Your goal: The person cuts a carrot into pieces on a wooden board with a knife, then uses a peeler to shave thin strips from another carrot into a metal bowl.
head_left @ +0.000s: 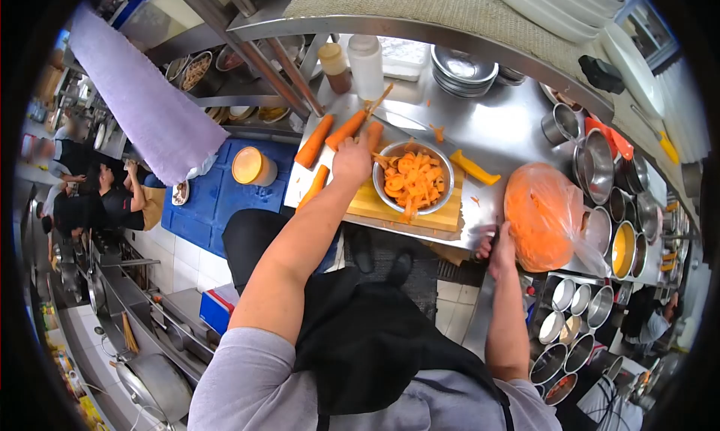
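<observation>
My left hand is closed round a short carrot just left of a steel bowl full of orange carrot slices. The bowl stands on a yellow cutting board. Whole carrots lie beside that hand, one of them with a long stem end. My right hand is at the counter's front edge, fingers apart and slightly blurred, beside a clear plastic bag of orange contents. A yellow curved piece lies between bowl and bag.
Squeeze bottles and stacked metal bowls stand at the counter's back, under a steel shelf. An orange-lidded tub sits on a blue surface at the left. Pans line the right. Other people are at the far left and right.
</observation>
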Motion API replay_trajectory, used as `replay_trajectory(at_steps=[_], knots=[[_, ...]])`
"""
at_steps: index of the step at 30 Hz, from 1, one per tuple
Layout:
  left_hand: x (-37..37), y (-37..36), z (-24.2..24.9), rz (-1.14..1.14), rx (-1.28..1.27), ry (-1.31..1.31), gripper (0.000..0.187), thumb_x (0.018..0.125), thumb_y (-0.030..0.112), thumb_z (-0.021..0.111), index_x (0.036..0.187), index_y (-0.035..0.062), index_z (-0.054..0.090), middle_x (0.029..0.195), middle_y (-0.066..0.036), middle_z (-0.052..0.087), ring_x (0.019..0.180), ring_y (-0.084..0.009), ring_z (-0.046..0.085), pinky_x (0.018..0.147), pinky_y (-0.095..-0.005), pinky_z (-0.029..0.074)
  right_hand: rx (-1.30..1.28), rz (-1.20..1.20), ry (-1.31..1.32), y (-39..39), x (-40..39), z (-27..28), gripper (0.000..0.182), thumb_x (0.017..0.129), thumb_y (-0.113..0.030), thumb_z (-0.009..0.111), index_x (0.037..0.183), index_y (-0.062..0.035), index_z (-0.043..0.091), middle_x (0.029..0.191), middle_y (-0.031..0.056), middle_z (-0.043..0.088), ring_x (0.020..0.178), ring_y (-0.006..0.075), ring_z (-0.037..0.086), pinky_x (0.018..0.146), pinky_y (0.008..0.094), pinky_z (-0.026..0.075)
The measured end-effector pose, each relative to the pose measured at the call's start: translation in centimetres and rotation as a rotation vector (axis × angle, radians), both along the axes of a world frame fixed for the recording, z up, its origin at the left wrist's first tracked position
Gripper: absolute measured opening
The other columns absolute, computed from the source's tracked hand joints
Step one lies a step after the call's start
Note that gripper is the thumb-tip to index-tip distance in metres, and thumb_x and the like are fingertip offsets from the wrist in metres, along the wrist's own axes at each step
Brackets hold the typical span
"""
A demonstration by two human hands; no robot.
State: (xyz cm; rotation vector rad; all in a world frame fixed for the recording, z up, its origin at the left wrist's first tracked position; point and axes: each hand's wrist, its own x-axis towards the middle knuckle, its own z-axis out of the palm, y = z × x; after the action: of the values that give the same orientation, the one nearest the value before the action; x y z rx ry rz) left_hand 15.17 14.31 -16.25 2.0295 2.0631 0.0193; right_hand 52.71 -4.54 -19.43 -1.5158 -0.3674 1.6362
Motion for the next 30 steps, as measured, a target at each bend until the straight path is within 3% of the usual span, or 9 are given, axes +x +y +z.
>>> replay_trajectory(at_steps=[3,5,7,9,12,19,22,27,30], knots=[[-0.4,0.5,0.4,0.047,-0.046,-0.111,0.069,0.090,0.032,0.068,0.148,0.0075,0.039,0.118,-0.028,0.062,0.111,-0.0440,0.063,0.095,-0.0494,0.054,0.178,0.057,0.109,0.7,-3.6,2.1,0.055,0.106,-0.059,0.038,0.117,-0.0084,0.057,0.067,-0.0023,0.038,0.059,0.0120,0.039,0.056,0.0279,0.036],[-2.2,1.1,1.2,0.155,-0.061,-0.439,0.062,0.093,0.031,0.056,0.147,0.0053,0.038,0.131,-0.028,0.057,0.114,-0.0466,0.061,0.096,-0.0504,0.052,0.283,0.091,0.060,1.6,-5.1,1.8,0.050,0.105,-0.055,0.044,0.123,-0.0091,0.055,0.073,-0.0020,0.042,0.061,0.0108,0.040,0.056,0.0264,0.036],[-4.7,0.4,3.3,0.166,-0.053,-0.405,0.060,0.095,0.027,0.049,0.148,0.0037,0.036,0.136,-0.024,0.056,0.112,-0.0439,0.064,0.092,-0.0495,0.054,0.295,0.128,0.057,2.8,-6.2,2.5,0.039,0.105,-0.041,0.056,0.126,-0.0088,0.054,0.080,-0.0013,0.045,0.063,0.0094,0.042,0.057,0.0269,0.037],[-6.2,-2.3,9.2,0.333,-0.256,-1.300,0.058,0.096,0.023,0.046,0.150,0.0048,0.035,0.136,-0.018,0.056,0.105,-0.0388,0.067,0.088,-0.0475,0.057,0.330,0.238,-0.367,4.9,-8.1,3.1,0.032,0.101,-0.026,0.064,0.124,-0.0074,0.053,0.082,-0.0016,0.047,0.065,0.0083,0.044,0.058,0.0277,0.039],[-7.3,-5.3,11.0,0.339,-0.263,-1.834,0.054,0.102,0.027,0.046,0.150,0.0062,0.035,0.131,-0.014,0.055,0.100,-0.0324,0.067,0.082,-0.0456,0.059,0.257,0.155,-0.373,8.0,-10.1,3.7,0.036,0.096,-0.013,0.066,0.128,-0.0043,0.052,0.084,0.0002,0.052,0.067,0.0079,0.048,0.059,0.0267,0.041],[-6.0,-8.6,8.0,0.453,-0.355,-1.853,0.049,0.105,0.040,0.051,0.138,0.0046,0.044,0.115,-0.014,0.060,0.090,-0.0277,0.067,0.080,-0.0443,0.057,0.342,0.149,-0.537,10.9,-14.9,0.9,0.030,0.093,-0.006,0.062,0.121,0.0018,0.052,0.093,0.0054,0.062,0.080,0.0156,0.057,0.071,0.0301,0.046],[-5.1,-8.3,6.5,0.438,-0.334,-1.965,0.046,0.104,0.036,0.053,0.136,0.0025,0.046,0.117,-0.013,0.060,0.095,-0.0255,0.066,0.083,-0.0429,0.056,0.192,0.300,-0.547,11.0,-15.7,1.2,0.047,0.094,-0.011,0.066,0.136,0.0006,0.048,0.102,0.0090,0.066,0.088,0.0182,0.060,0.082,0.0336,0.049],[-4.6,-8.4,6.1,0.546,-0.385,-1.953,0.043,0.106,0.034,0.051,0.133,0.0016,0.050,0.119,-0.011,0.061,0.107,-0.0229,0.062,0.090,-0.0422,0.054,0.337,0.530,-0.844,11.2,-15.4,8.8,0.063,0.092,-0.022,0.071,0.146,-0.0017,0.044,0.107,0.0140,0.067,0.095,0.0222,0.063,0.087,0.0344,0.050],[-4.0,-7.8,5.8,0.590,-0.407,-1.968,0.043,0.108,0.032,0.045,0.138,0.0013,0.048,0.124,-0.012,0.060,0.112,-0.0228,0.061,0.095,-0.0432,0.052,0.618,0.678,-0.990,12.8,-12.9,8.3,0.054,0.099,-0.037,0.059,0.141,-0.0041,0.051,0.105,0.0224,0.067,0.102,0.0377,0.064,0.094,0.0442,0.046]])
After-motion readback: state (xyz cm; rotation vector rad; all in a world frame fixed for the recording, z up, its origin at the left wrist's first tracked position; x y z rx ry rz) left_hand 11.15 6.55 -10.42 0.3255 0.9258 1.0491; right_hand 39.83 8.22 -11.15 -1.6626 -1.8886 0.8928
